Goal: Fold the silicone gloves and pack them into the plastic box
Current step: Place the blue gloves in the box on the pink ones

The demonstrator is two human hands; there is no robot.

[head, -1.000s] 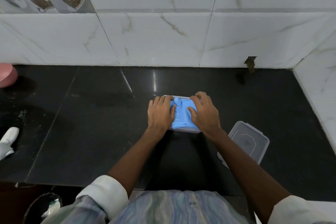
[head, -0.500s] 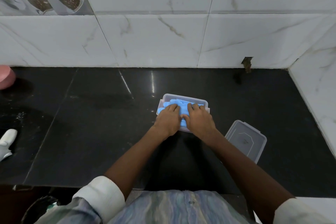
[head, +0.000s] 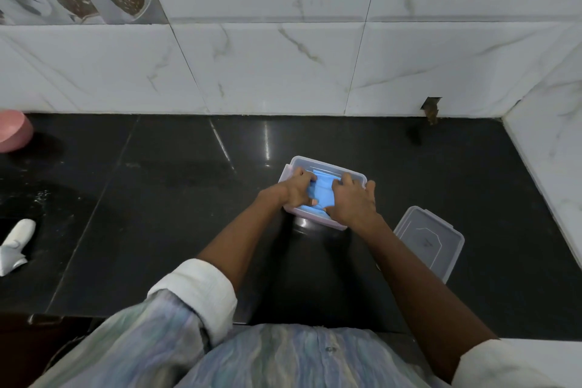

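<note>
A clear plastic box (head: 327, 165) sits on the black counter in the middle of the view. Folded blue silicone gloves (head: 324, 190) lie inside it. My left hand (head: 294, 187) presses on the left part of the gloves, fingers curled into the box. My right hand (head: 351, 201) grips the right part of the gloves, its fingers tucked down at the box's right wall. Both hands cover much of the gloves and the box's near rim.
The box's clear lid (head: 430, 239) lies on the counter to the right of my right forearm. A pink bowl (head: 12, 132) and a white object (head: 15, 246) sit at the far left. White tiled walls close off the back and right.
The gloves' loose fingers at the box's far and left rim are now pushed down inside. Both hands have spread apart to the sides of the gloves.
</note>
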